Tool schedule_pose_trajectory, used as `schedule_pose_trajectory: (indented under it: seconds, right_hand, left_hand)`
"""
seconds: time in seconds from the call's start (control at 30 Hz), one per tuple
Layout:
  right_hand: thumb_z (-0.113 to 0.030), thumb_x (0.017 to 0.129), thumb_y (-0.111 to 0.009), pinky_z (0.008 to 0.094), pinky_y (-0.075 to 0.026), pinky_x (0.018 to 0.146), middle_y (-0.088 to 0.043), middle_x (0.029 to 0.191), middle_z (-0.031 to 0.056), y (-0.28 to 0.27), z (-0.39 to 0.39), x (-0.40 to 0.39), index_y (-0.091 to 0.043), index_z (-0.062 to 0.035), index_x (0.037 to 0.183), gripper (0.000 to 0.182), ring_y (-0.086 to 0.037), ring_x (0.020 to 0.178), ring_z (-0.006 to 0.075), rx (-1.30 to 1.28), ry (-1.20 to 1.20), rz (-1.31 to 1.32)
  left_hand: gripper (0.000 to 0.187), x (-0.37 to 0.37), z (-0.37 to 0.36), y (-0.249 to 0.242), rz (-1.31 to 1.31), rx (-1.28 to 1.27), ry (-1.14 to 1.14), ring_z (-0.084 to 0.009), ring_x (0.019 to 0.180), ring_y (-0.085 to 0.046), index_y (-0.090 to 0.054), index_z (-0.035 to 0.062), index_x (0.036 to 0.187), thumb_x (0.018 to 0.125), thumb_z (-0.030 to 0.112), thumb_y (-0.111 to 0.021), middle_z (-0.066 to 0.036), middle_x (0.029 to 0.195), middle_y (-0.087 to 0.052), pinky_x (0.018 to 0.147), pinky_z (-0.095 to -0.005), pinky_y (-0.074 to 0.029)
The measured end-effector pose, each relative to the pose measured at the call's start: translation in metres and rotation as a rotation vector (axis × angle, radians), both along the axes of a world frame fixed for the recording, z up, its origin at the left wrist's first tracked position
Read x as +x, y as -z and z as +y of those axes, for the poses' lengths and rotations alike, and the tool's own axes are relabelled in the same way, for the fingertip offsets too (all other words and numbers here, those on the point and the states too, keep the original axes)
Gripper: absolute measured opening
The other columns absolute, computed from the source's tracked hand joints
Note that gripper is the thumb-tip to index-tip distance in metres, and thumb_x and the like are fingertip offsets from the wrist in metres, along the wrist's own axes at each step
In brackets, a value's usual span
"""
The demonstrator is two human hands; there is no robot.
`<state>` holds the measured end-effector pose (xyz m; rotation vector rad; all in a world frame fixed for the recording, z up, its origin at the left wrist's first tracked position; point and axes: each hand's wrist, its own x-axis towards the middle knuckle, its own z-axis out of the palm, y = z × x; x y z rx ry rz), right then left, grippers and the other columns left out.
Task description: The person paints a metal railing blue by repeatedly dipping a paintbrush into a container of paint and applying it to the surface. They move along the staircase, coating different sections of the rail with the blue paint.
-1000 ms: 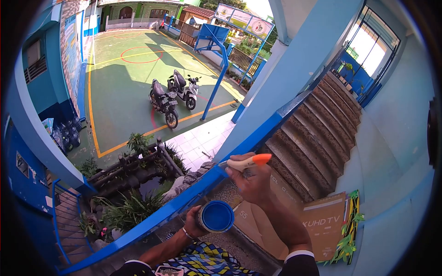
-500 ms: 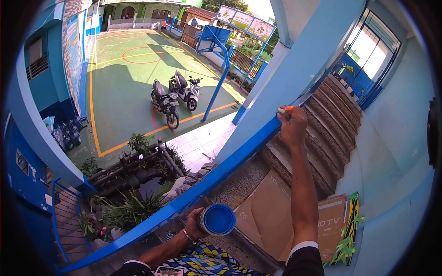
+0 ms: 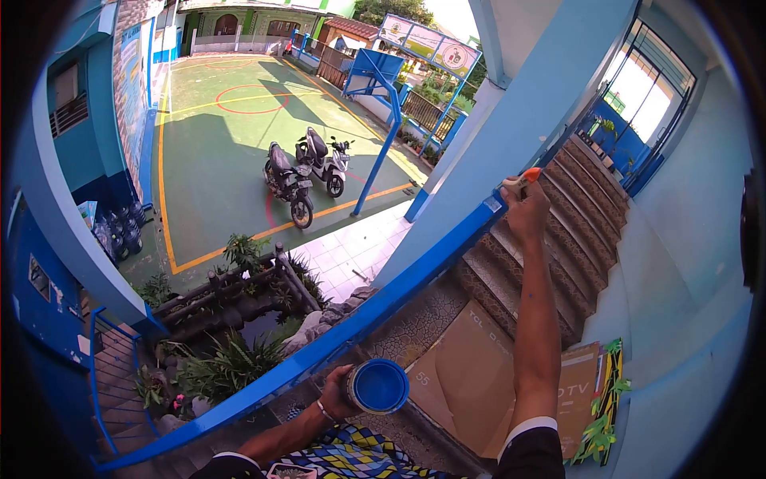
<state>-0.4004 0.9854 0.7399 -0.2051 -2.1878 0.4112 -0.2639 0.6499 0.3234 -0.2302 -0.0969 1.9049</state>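
Note:
My left hand point(image 3: 338, 393) is wrapped around the side of a paint can point(image 3: 381, 386), which stays roughly upright and shows blue paint inside. Farther up, my right hand point(image 3: 527, 214) grips a paintbrush point(image 3: 515, 184) with a pale handle and an orange end. The brush is at the upper stretch of the blue stair railing point(image 3: 399, 299); its bristles are hard to make out. A small pale patch shows on the railing just left of that hand.
Flattened TV cardboard point(image 3: 463, 363) covers the landing below my right arm. Patterned stairs point(image 3: 558, 231) climb on the right beside a light blue wall point(image 3: 678, 263). Beyond the railing are plants point(image 3: 227, 367), a light blue pillar point(image 3: 495, 152) and two parked motorbikes point(image 3: 289, 182).
My right hand has moved a little up and to the right along the railing with the paintbrush, whose orange end now tilts upward. My left hand and the can are nearly still.

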Motion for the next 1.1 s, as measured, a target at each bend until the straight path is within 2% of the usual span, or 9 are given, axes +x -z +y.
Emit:
schedule_pose_trajectory:
  seconds: [0.07, 0.2, 0.3, 0.5, 0.7, 0.8, 0.97, 1.03, 1.1]
  right_hand:
    - [-0.007, 0.091, -0.08, 0.0389, -0.059, 0.085, -0.076, 0.104, 0.0148, 0.003, 0.005, -0.005, -0.076, -0.0027, 0.111, 0.02, -0.075, 0.096, 0.0274, -0.042, 0.04, -0.069]
    - [-0.008, 0.092, -0.08, 0.04, -0.058, 0.082, -0.078, 0.101, 0.0131, 0.013, -0.006, 0.006, -0.078, -0.0007, 0.112, 0.021, -0.075, 0.089, 0.0219, -0.089, -0.172, -0.083]
    - [-0.009, 0.092, -0.081, 0.0381, -0.057, 0.081, -0.079, 0.1, 0.0115, 0.001, -0.013, 0.013, -0.077, 0.0031, 0.113, 0.024, -0.073, 0.088, 0.0181, -0.338, -0.274, -0.105]
    - [-0.017, 0.094, -0.081, 0.0379, -0.055, 0.079, -0.077, 0.1, 0.0108, -0.016, 0.067, -0.026, -0.076, 0.0062, 0.114, 0.031, -0.069, 0.09, 0.0191, -0.451, -0.006, -0.313]
    - [-0.022, 0.087, -0.086, 0.044, -0.057, 0.086, -0.08, 0.107, 0.0174, -0.02, 0.122, -0.059, -0.08, -0.0018, 0.111, 0.032, -0.077, 0.099, 0.0306, -0.282, 0.418, -0.164]
    - [-0.021, 0.087, -0.086, 0.0449, -0.058, 0.086, -0.08, 0.107, 0.0167, -0.012, 0.119, -0.057, -0.08, -0.0053, 0.112, 0.03, -0.077, 0.1, 0.0326, -0.196, 0.335, -0.05]
    - [-0.016, 0.086, -0.086, 0.041, -0.058, 0.086, -0.08, 0.102, 0.0145, 0.005, 0.058, -0.025, -0.081, -0.0054, 0.112, 0.03, -0.077, 0.097, 0.0264, -0.147, 0.002, -0.183]
    - [-0.015, 0.086, -0.087, 0.0353, -0.057, 0.086, -0.08, 0.1, 0.0126, 0.0, 0.043, -0.013, -0.08, -0.0038, 0.112, 0.03, -0.076, 0.094, 0.0199, -0.22, -0.091, -0.22]
    - [-0.015, 0.087, -0.086, 0.0333, -0.057, 0.085, -0.08, 0.101, 0.0121, -0.009, 0.053, -0.013, -0.08, -0.0008, 0.112, 0.029, -0.075, 0.093, 0.0183, -0.368, -0.186, -0.168]
  left_hand:
    - [0.052, 0.003, 0.0, -0.01, 0.009, -0.05, -0.01, -0.0334, 0.116, -0.07, -0.072, 0.0071, 0.128, 0.095, 0.046, -0.062, -0.015, 0.127, -0.074, 0.109, -0.0573, -0.05]
    - [0.052, 0.004, 0.0, -0.011, 0.01, -0.024, -0.011, -0.0336, 0.118, -0.07, -0.072, 0.0076, 0.128, 0.095, 0.047, -0.062, -0.014, 0.128, -0.074, 0.11, -0.0575, -0.05]
    - [0.052, 0.003, -0.001, -0.014, 0.021, -0.022, -0.003, -0.0338, 0.119, -0.07, -0.072, 0.0078, 0.129, 0.095, 0.047, -0.062, -0.014, 0.129, -0.074, 0.11, -0.0577, -0.05]
    - [0.054, 0.005, 0.0, -0.005, 0.003, 0.063, -0.023, -0.0346, 0.121, -0.069, -0.071, 0.008, 0.131, 0.095, 0.046, -0.061, -0.015, 0.131, -0.073, 0.11, -0.0578, -0.05]
    - [0.057, 0.01, 0.002, 0.001, -0.039, 0.166, -0.005, -0.0358, 0.127, -0.065, -0.068, 0.0083, 0.136, 0.096, 0.046, -0.057, -0.015, 0.138, -0.07, 0.113, -0.06, -0.046]
    - [0.059, 0.012, 0.0, -0.001, -0.016, 0.132, -0.017, -0.0366, 0.13, -0.063, -0.067, 0.0079, 0.138, 0.097, 0.048, -0.055, -0.016, 0.14, -0.068, 0.115, -0.0607, -0.044]
    - [0.06, 0.011, 0.007, 0.011, -0.025, 0.11, -0.033, -0.0374, 0.13, -0.063, -0.066, 0.0071, 0.139, 0.097, 0.049, -0.054, -0.017, 0.141, -0.068, 0.115, -0.0612, -0.044]
    - [0.061, 0.01, 0.008, 0.012, -0.009, 0.104, -0.054, -0.0378, 0.13, -0.063, -0.066, 0.0069, 0.139, 0.097, 0.049, -0.054, -0.017, 0.141, -0.067, 0.114, -0.0612, -0.044]
    - [0.061, 0.011, 0.01, 0.008, 0.035, 0.091, -0.064, -0.038, 0.13, -0.062, -0.066, 0.0067, 0.139, 0.097, 0.049, -0.054, -0.017, 0.142, -0.067, 0.114, -0.0612, -0.044]
